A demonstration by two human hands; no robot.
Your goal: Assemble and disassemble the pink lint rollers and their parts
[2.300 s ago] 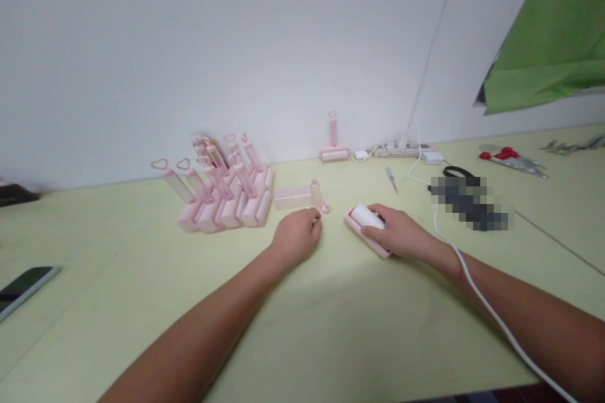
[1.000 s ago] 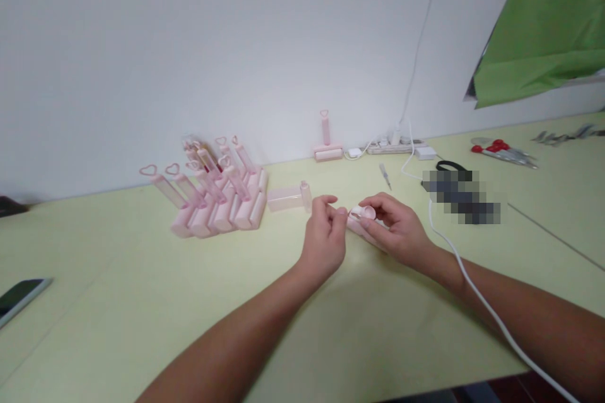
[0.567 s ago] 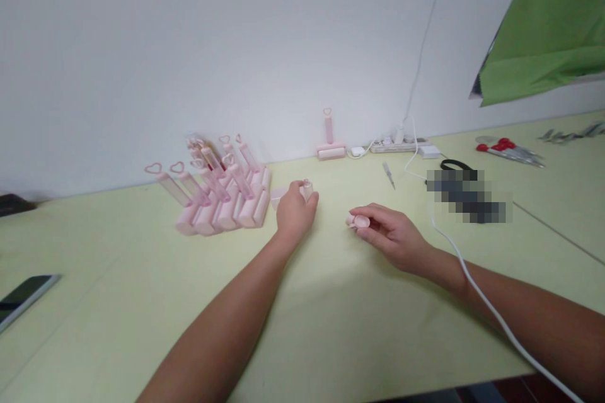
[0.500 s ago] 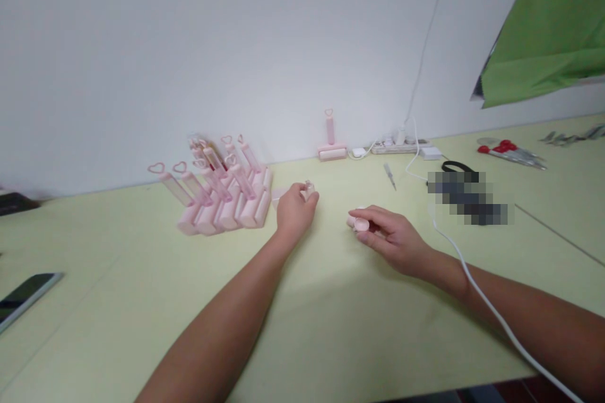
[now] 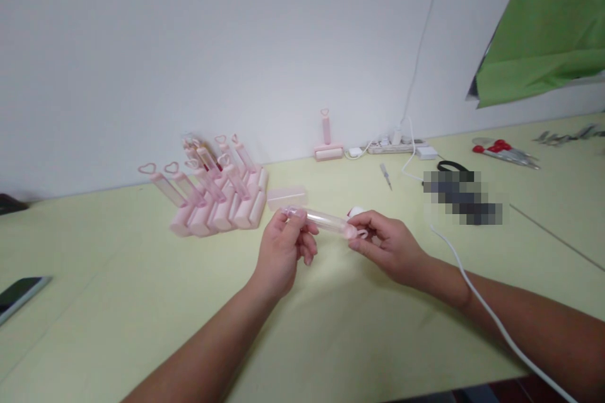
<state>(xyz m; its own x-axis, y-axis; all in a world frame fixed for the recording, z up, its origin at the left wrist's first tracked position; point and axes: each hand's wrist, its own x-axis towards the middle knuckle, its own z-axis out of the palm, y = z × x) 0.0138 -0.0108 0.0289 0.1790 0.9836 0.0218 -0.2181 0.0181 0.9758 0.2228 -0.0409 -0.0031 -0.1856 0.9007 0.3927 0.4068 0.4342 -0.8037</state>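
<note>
A clear pinkish tube handle [image 5: 326, 220] lies nearly level between my two hands, above the table. My left hand [image 5: 282, 249] is closed on the tube's left end, thumb on top and the lower fingers curled loosely. At the other end, my right hand [image 5: 390, 242] pinches a pale pink end cap with a loop [image 5: 352, 233], which meets the tube. Whether the cap is fully seated, I cannot tell. A small white piece with a dark red edge [image 5: 355, 211] shows just behind my right fingertips, partly hidden. Beyond my left hand rests a translucent pink cover [image 5: 287, 196].
Several pink lint rollers with heart-loop handles [image 5: 220, 217] stand in rows at left. Another pink roller [image 5: 328, 151] leans by the wall, near a power strip [image 5: 397, 147]. A small pointed tool [image 5: 386, 176], red-handled tools [image 5: 505, 151], a white cable [image 5: 466, 264] and a phone [image 5: 21, 296] lie around.
My left hand has come back toward me and turned, and the clear tube now shows in it. Its end meets the cap in my right hand. The pink cover is now uncovered.
</note>
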